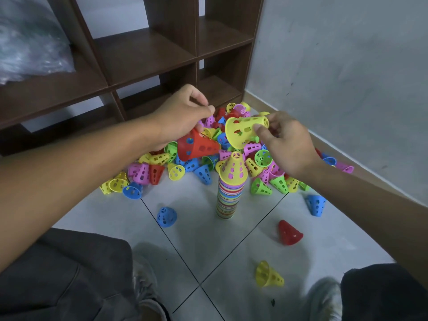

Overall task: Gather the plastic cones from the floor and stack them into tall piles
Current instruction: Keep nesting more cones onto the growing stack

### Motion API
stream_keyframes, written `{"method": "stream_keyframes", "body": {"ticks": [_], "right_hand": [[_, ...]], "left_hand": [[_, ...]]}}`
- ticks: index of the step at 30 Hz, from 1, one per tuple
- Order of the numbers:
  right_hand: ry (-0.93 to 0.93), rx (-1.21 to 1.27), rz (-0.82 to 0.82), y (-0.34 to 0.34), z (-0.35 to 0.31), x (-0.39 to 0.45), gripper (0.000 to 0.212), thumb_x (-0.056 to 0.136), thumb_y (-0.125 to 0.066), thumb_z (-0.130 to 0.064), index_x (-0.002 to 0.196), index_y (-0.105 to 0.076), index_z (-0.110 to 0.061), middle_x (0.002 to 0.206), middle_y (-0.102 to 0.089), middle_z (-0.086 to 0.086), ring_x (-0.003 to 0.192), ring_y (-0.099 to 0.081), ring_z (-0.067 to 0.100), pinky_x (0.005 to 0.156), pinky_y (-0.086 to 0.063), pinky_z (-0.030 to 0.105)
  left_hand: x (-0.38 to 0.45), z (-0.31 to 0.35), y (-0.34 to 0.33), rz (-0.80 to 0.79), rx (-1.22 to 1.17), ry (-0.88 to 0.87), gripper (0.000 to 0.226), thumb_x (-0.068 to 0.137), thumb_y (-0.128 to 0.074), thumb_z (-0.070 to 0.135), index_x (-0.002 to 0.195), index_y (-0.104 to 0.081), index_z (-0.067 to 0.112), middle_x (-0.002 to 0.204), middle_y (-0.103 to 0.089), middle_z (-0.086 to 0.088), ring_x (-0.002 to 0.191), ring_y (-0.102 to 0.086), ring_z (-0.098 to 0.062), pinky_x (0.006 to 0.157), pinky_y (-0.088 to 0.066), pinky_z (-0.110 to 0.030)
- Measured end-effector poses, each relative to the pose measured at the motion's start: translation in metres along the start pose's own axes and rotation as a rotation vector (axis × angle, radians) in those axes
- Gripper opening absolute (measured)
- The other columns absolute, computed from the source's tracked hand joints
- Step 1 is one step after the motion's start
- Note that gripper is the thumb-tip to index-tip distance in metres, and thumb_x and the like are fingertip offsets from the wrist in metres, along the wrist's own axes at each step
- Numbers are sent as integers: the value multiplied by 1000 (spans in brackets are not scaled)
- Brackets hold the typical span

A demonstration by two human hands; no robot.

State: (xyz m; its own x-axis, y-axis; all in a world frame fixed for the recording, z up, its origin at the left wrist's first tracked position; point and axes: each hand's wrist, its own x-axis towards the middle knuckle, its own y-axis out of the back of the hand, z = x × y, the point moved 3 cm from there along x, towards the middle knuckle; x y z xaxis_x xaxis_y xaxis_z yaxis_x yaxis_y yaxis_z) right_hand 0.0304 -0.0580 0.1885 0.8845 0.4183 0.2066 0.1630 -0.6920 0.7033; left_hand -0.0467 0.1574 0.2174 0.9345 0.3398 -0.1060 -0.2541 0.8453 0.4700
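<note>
Grey floor tiles (196, 230) lie under me. My left hand (183, 117) grips a red perforated plastic cone (196, 147); my right hand (287, 142) pinches a yellow perforated plastic cone (245, 130) above the tall striped stack of cones (229, 195), loose multicoloured cone heap (208, 158) behind.

Both bare forearms reach forward toward 12 o'clock. The left hand (183, 114) has its fingers curled, gripping a red cone (196, 147). At 3 o'clock from it, the right hand (287, 144) pinches a yellow cone (245, 130) between thumb and fingers.
</note>
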Motion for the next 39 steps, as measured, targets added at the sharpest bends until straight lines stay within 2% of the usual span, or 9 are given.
{"method": "stream_keyframes", "body": {"ticks": [5, 10, 17, 22, 26, 30, 34, 37, 39], "right_hand": [[4, -3, 29, 7, 4, -3, 26, 95, -65, -37, 109, -63, -16, 78, -64, 2, 65, -53, 8, 58, -40, 20], [107, -123, -80, -2, -4, -7, 21, 92, -68, -38, 101, -62, -20, 77, -62, 1, 70, -56, 12, 57, -38, 16], [120, -114, -209, -16, -1, -5, 26, 93, -69, -39, 110, -67, -19, 78, -59, -13, 70, -57, 3, 56, -36, 9], [107, 140, -314, -11, -8, -4, 40, 93, -69, -37, 128, -53, -26, 93, -65, -14, 81, -60, 3, 69, -42, 6], [178, 210, -383, -8, -9, -6, 34, 100, -60, -31, 132, -54, -20, 114, -65, -9, 97, -62, 2, 87, -53, 29], [165, 251, -410, -6, -4, -10, 20, 102, -56, -34, 120, -56, -24, 115, -65, 3, 101, -65, 19, 90, -55, 48], [177, 135, -374, 0, -1, -10, 12, 102, -55, -33, 112, -55, -27, 105, -65, -4, 92, -63, 10, 83, -53, 33], [235, -82, -344, 7, 0, -8, 22, 103, -52, -33, 120, -50, -19, 101, -61, -5, 86, -58, 6, 72, -42, 18], [269, -204, -323, 8, -1, -7, 31, 103, -51, -36, 126, -48, -16, 104, -59, -1, 88, -55, 16, 74, -40, 24]], "left_hand": [[1, 1, 12, 93, -65, -33, 16, 96, -65, 31, 107, -59, 21, 106, -72, -7, 73, -63, -13, 87, -59, -46], [-4, 15, 10, 145, -211, -125, 5, 94, -63, 19, 98, -61, 21, 104, -74, -8, 66, -60, -11, 75, -58, -36], [-7, 26, 0, 116, -332, -158, 20, 94, -64, 16, 113, -57, 15, 110, -72, -13, 70, -63, -16, 89, -58, -48], [-12, 28, -8, 73, -423, -127, 22, 97, -61, 10, 117, -54, 11, 122, -63, -23, 67, -58, -15, 68, -56, -32], [-12, 28, -13, 46, -461, -113, 18, 98, -60, 10, 115, -56, 12, 116, -65, -17, 65, -55, -13, 64, -53, -28], [-9, 21, -22, 45, -379, -118, 12, 97, -61, 12, 109, -59, 13, 109, -66, -16, 66, -56, -12, 70, -53, -32], [-7, 8, -32, 4, -212, -118, 17, 97, -64, 21, 113, -60, 16, 102, -64, 1, 84, -60, -10, 85, -56, -40], [-6, -4, -26, 87, 149, -224, 18, 97, -65, 26, 112, -58, 19, 112, -59, 3, 93, -58, -7, 82, -54, -28], [-7, -10, -20, 133, 264, -270, 18, 96, -65, 24, 111, -59, 16, 112, -60, 1, 91, -55, -5, 77, -46, -19]]}}
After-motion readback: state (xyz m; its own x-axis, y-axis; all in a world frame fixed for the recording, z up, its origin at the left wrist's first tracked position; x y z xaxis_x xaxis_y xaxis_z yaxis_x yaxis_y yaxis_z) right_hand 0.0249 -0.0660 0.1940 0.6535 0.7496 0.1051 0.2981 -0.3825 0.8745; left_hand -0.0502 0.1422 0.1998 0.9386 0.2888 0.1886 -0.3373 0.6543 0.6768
